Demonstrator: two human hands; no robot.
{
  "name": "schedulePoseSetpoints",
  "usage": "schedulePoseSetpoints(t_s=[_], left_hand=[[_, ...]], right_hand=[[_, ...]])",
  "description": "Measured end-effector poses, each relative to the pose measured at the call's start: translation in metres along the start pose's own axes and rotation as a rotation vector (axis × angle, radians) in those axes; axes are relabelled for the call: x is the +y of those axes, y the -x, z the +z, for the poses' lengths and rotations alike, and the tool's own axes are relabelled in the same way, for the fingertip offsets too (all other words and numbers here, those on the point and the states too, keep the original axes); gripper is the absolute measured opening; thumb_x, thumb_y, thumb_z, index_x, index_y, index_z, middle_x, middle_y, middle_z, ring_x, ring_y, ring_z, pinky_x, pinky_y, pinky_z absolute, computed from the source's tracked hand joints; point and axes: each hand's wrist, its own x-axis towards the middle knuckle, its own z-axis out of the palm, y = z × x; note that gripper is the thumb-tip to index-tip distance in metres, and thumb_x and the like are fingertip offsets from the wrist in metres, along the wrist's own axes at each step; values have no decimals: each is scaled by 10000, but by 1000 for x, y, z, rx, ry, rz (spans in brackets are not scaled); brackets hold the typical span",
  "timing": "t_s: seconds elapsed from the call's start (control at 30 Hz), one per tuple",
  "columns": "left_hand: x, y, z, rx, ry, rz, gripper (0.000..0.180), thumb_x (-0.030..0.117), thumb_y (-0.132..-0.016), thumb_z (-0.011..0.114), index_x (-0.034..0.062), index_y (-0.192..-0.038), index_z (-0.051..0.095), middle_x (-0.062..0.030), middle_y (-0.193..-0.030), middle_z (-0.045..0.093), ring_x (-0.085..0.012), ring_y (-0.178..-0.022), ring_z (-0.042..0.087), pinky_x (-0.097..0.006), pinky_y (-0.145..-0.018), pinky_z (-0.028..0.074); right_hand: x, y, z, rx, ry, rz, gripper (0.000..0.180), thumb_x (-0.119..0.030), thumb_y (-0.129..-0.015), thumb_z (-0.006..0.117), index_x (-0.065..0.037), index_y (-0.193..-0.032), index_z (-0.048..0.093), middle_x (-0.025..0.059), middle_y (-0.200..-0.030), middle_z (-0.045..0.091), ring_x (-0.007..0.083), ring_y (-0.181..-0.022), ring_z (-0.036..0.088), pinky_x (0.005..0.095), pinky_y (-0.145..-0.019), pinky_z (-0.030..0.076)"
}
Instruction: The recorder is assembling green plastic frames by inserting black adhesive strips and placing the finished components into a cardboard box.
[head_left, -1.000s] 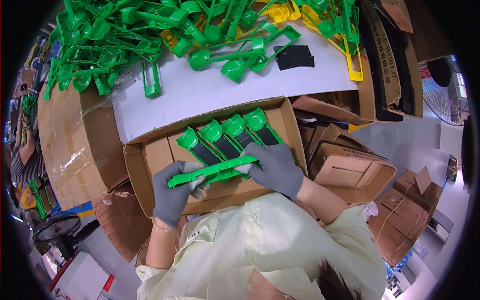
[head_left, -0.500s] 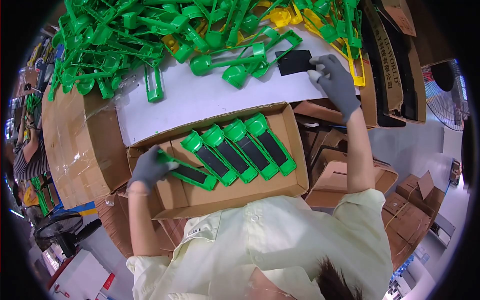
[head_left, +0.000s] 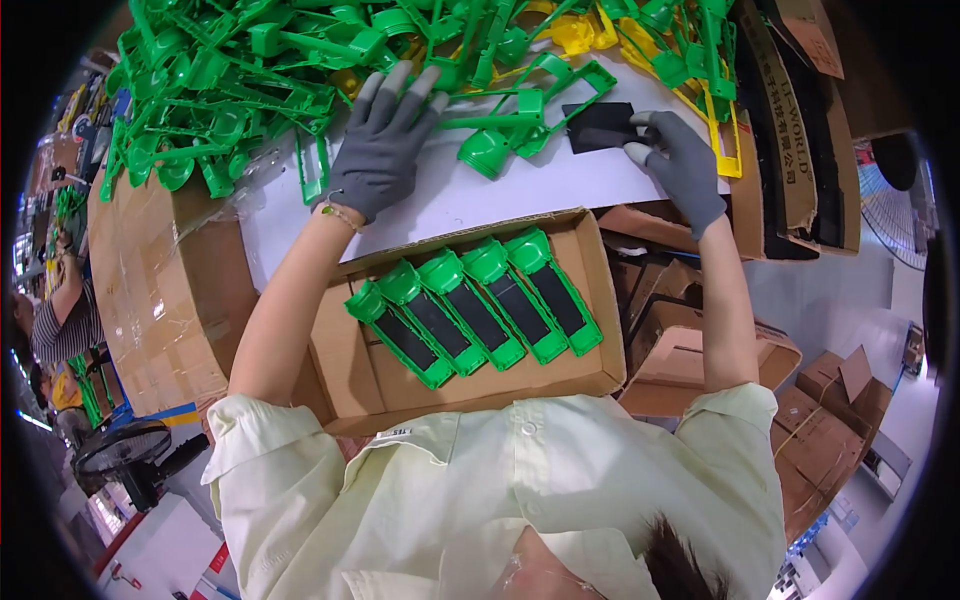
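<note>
My left hand [head_left: 382, 145], in a grey glove, reaches with fingers spread over the heap of green plastic frames [head_left: 250, 90] on the white table [head_left: 440, 195]; it holds nothing. My right hand [head_left: 680, 160], also gloved, pinches a flat black pad [head_left: 598, 126] lying on the table at the far right. Below my arms a cardboard box [head_left: 590, 300] holds a row of several green frames with black inserts [head_left: 470, 310], lying side by side at a slant.
A few yellow frames [head_left: 720, 130] lie among the green ones at the top right. Stacked cardboard boxes [head_left: 160, 290] stand left and more boxes [head_left: 700, 350] right. Another person [head_left: 60, 320] is at the far left, near a floor fan [head_left: 125, 450].
My left hand has left the box and gone up to the green heap. My right hand stays at the black pad on the table. The box row now has one more frame than a second ago.
</note>
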Motion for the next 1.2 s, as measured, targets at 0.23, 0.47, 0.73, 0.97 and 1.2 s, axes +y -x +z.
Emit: schedulePoseSetpoints(t_s=[0.23,0.47,0.73,0.97,1.2], left_hand=[[-9,15,2,221,213,-32,434,66,-649,593,84,-1082,565,-106,-1313,465,-311,-1239,405,-456,-1002,373],[29,50,-47,367,1042,-779,201,59,-845,590,21,-1042,577,-87,-1000,630,-149,-820,608,-243,-711,494],[79,73,-102,122,2007,-1291,240,83,-897,538,-17,-1107,480,-148,-1102,594,-204,-795,654,-245,-576,540],[94,86,-108,-30,2068,-1295,289,21,-870,540,-63,-1145,524,-141,-974,615,-236,-797,666,-259,-590,543],[93,88,-105,-115,2153,-1260,291,40,-874,545,-64,-1145,535,-147,-923,625,-216,-772,668,-247,-583,544]], right_hand=[[-14,24,-10,80,-325,146,180,-133,-845,638,-34,-989,596,20,-834,602,86,-727,562,219,-622,443],[-102,41,-16,-14,-757,381,142,-153,-914,559,-48,-1008,541,23,-762,605,31,-609,534,159,-515,419],[-161,50,-6,-320,-867,383,163,-176,-914,553,-38,-1002,542,-9,-630,545,21,-505,477,162,-453,360],[-166,46,5,-522,-787,392,196,-158,-889,593,-20,-1017,542,-20,-610,503,19,-501,448,173,-460,345],[-166,44,1,-444,-482,212,196,-166,-862,618,11,-937,579,-20,-629,512,36,-560,439,215,-498,360]])
